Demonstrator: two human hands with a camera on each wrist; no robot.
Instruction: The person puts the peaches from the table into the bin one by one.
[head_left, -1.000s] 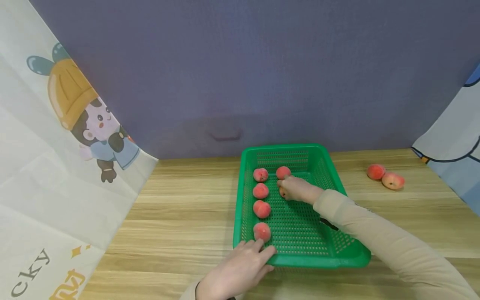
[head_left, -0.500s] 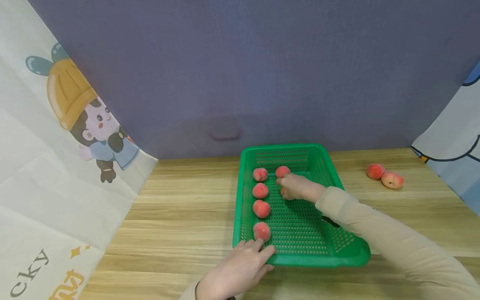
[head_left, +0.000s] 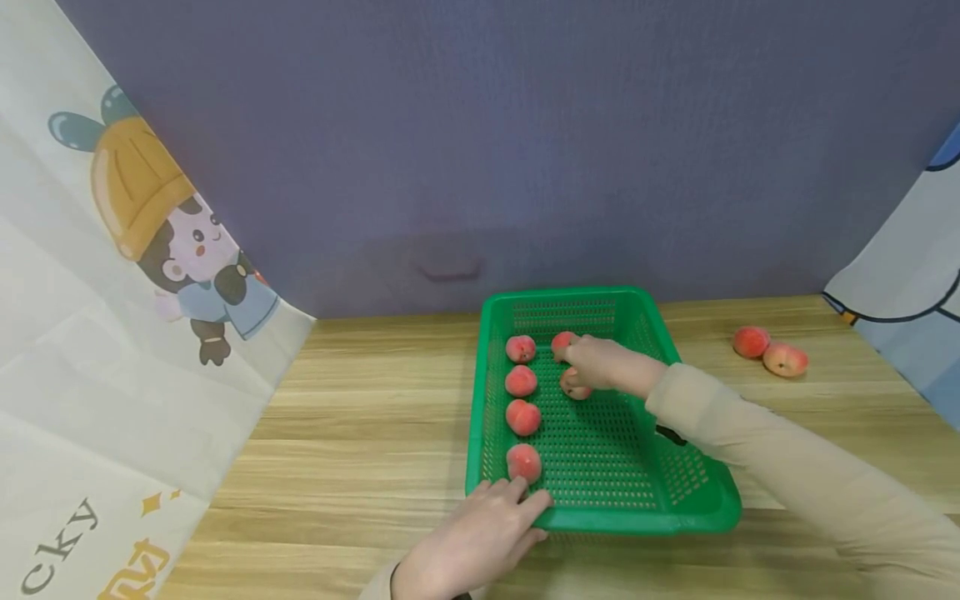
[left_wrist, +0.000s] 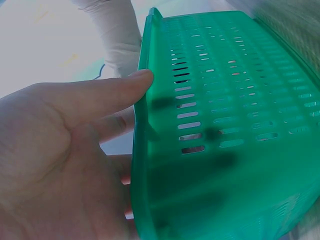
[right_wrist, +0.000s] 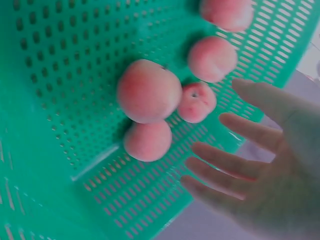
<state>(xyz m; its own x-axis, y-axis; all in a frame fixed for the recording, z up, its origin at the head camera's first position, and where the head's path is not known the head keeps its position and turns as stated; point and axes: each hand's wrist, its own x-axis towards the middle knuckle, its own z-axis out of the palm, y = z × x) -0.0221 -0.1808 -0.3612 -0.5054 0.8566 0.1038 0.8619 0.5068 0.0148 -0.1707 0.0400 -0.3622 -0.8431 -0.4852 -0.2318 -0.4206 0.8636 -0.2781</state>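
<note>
My left hand point(head_left: 476, 533) holds the front rim of a green perforated plastic basket point(head_left: 630, 522) near its left corner. In the left wrist view the thumb point(left_wrist: 115, 95) lies on the outer side of that rim, the fingers partly hidden behind it. Inside the basket, several peaches form a column along the left wall, the nearest peach point(head_left: 524, 463) beside my left fingers. A second column has a back peach point(head_left: 564, 343) and a nearer peach point(head_left: 577, 389). My right hand point(head_left: 607, 364) is above these two, its fingers extended and apart from the peaches in the right wrist view.
Two more peaches, a red one point(head_left: 751, 342) and a paler one point(head_left: 786, 360), lie on the wooden table point(head_left: 360, 433) right of the basket. A dark purple-grey panel point(head_left: 480, 150) stands behind. A white printed sheet point(head_left: 90, 333) hangs at the left.
My right hand has let go of the nearer peach in the second column and moved slightly up and right. That peach now shows more fully. The left hand stays on the rim.
</note>
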